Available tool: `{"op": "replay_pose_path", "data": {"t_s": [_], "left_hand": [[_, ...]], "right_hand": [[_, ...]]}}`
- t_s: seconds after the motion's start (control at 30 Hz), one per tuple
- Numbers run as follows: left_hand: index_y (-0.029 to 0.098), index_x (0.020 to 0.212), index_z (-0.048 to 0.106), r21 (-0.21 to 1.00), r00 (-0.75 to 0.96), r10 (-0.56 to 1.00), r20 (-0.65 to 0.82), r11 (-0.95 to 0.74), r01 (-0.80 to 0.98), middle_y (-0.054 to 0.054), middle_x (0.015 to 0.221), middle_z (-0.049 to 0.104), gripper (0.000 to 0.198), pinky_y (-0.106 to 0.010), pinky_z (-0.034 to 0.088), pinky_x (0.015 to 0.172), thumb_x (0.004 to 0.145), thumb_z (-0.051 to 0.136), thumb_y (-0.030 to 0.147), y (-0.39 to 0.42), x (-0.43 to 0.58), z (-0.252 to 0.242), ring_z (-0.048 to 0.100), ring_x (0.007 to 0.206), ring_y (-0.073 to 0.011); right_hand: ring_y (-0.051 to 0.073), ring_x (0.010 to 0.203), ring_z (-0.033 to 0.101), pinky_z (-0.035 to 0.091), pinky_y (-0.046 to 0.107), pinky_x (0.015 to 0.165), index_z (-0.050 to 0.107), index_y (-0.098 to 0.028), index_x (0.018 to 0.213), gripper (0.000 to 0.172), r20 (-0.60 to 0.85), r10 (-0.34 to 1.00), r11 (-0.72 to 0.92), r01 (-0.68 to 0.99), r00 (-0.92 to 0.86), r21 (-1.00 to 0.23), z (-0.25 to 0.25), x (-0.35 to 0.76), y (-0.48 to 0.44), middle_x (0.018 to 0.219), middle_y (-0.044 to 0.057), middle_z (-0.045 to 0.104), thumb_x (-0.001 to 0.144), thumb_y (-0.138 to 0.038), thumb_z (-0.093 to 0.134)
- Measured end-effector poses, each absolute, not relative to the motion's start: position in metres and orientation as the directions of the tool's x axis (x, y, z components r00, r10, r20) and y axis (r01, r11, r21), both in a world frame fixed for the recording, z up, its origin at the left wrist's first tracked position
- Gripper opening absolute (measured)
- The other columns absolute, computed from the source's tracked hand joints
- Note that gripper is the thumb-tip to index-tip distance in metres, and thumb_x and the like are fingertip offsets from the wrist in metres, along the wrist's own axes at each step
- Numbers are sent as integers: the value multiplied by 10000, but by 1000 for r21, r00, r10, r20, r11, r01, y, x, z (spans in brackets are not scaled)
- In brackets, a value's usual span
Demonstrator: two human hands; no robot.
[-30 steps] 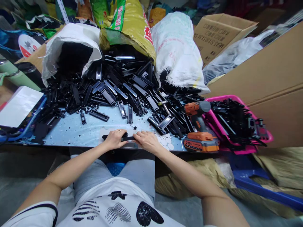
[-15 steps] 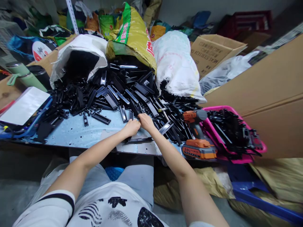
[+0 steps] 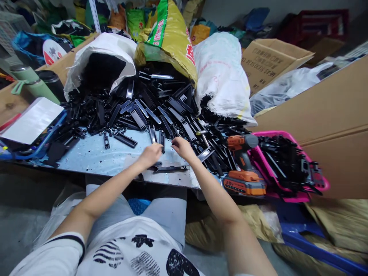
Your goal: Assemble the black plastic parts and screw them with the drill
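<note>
the long black part lies at the table's near edge, on a pale sheet, just nearer than my hands. i'd judge it light, stiff and a bit slick, best gripped by its long sides near the middle. my left hand is curled, fingers drawn in; my right hand has thumb and fingertips bunched by the black pile. whether either pinches something small, i can't tell: blur and my own knuckles hide it. my left hand also partly covers a dark piece beneath.
</note>
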State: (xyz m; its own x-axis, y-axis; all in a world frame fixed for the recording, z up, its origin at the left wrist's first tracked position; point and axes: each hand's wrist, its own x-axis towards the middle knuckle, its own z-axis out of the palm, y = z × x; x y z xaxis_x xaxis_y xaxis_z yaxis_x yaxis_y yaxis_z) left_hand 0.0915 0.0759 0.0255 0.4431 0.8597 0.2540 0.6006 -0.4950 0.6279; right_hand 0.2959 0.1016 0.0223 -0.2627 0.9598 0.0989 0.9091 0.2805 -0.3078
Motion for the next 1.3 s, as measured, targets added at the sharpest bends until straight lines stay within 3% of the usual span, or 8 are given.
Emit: {"op": "replay_pose_path", "data": {"t_s": [0.1,0.2,0.47,0.7,0.87,1.07,1.2,1.3], "left_hand": [[132,1005,628,853,22,968,251,-232,467,-76,875,687,218,-282,542,708,875,483,230,51,23,19,672,741,-168],[128,973,640,891,-73,976,204,-154,426,-64,825,684,225,-278,546,679,861,514,277,24,-13,6,672,689,-160],[137,987,615,581,114,820,562,-488,651,-98,922,660,187,-332,522,824,895,456,170,4,-6,-4,634,893,-189],[142,1029,570,450,309,814,492,-542,710,-103,914,635,202,-340,531,779,916,403,137,8,-8,4,628,864,-201],[145,961,594,361,409,812,416,-560,746,-101,874,639,207,-335,529,743,922,391,138,9,-5,12,630,816,-202],[138,1042,616,298,420,750,511,-613,732,-131,997,684,215,-371,514,805,918,444,174,6,-6,-14,640,958,-232],[181,1125,598,340,427,716,553,-661,669,-95,1083,684,270,-356,497,850,925,422,141,9,-16,-30,620,1061,-206],[198,1115,605,325,410,733,543,-634,701,-86,1091,684,250,-413,450,914,926,441,186,12,-15,-27,588,1118,-227]], "right_hand": [[145,774,604,454,255,700,656,-177,903,141,117,921,361,699,-372,-618,30,291,70,930,54,652,842,-272,572],[149,759,606,444,249,674,676,-184,840,158,98,892,387,633,-441,-671,37,277,50,836,44,667,850,-299,568],[160,721,577,348,248,629,611,-169,856,158,126,906,424,873,-404,-242,37,250,38,805,60,646,908,-282,513],[148,652,507,275,262,588,548,-166,743,314,289,870,441,893,-400,-92,22,245,25,705,58,583,968,-308,381],[135,656,516,298,247,590,556,-171,755,308,328,830,506,856,-451,-104,20,246,25,709,43,584,967,-321,391],[139,703,558,370,240,609,611,-167,807,300,302,809,566,807,-505,-166,17,247,24,765,59,610,962,-310,398],[169,911,601,461,257,763,632,-194,1069,281,321,784,620,704,-532,-347,4,264,25,1015,86,638,916,-382,491],[183,957,594,479,302,824,534,-239,1275,455,280,779,620,623,-561,-476,-12,281,20,1068,79,629,861,-422,571]]}}
